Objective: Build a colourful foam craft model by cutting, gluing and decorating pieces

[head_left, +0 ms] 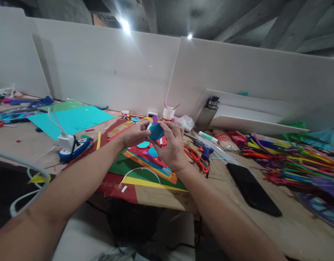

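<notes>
Between my two hands is a small round blue paper disc (156, 132) with a white edge, and a purple tab (155, 119) sticks up from its top. My left hand (136, 133) pinches its left edge. My right hand (172, 143) has its fingers curled around the right side. Below the hands lie turquoise paper circles (143, 144) on red paper, over a stack of coloured sheets with a green sheet (116, 166) and an orange one. A thin white curved strip (141, 169) lies at the front of the stack.
Orange-handled scissors (195, 157) and a blue glue gun (207, 150) lie to the right. Farther right are a black phone (252, 188) and a heap of pipe cleaners (297, 156). A blue power strip (74, 148) with a white plug and a turquoise sheet (74, 121) are left.
</notes>
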Tool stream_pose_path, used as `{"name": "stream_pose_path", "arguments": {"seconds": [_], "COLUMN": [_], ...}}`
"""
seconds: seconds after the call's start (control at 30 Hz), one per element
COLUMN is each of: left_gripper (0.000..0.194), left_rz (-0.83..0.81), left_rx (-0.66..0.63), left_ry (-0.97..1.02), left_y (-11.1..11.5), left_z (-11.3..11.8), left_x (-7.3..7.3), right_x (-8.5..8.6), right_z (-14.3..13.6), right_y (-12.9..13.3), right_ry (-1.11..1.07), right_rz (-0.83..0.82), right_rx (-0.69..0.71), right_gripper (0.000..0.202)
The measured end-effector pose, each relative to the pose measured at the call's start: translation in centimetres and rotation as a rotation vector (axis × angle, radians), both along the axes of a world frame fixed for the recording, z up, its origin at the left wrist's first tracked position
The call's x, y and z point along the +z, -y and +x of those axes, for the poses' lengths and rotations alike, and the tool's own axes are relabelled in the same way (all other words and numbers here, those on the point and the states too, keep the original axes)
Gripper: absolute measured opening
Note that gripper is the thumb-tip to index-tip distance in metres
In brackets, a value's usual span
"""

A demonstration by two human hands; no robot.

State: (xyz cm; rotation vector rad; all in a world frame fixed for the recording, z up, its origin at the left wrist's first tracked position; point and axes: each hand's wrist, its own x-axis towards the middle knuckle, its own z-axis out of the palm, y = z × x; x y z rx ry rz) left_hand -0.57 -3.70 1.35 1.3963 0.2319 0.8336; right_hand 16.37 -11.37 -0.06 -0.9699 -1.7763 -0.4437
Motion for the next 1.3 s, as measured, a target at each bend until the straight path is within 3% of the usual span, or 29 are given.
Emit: {"name": "stream_pose_path", "arguments": {"seconds": [0.3,0.5,0.63,1.07,1.3], "left_gripper": [0.045,0.039,0.036,0.057,0.064], "left_rz": [-0.082,-0.226,-0.306,-0.446,-0.461], "left_rx": [-0.082,-0.027,-0.009,-0.061,-0.101], "left_ry": [0.021,-0.005,-0.027,-0.055,-0.068], "left_y": [-0.2,-1.0,-1.1,0.2,-0.3], "left_z": [0.4,0.5,0.8,1.5,1.4], "left_x": [-0.7,-1.5,-1.7,-0.8,-0.8], "right_x": [0.2,0.9,1.1,1.5,1.7], "right_z": [0.7,1.3,1.7,1.9,2.7], "right_y": [-0.9,-1.3,-1.6,-1.8,-2.3], "right_ry": [-0.101,-0.332,-0.425,-0.978,-1.194], "right_rz": [-0.123,-0.396,-0.493,-0.83,-0.916], "right_rx": [0.092,0.245,0.248,0.537,0.67], "right_gripper": [0.055,0.033,0.032,0.031,0.032]}}
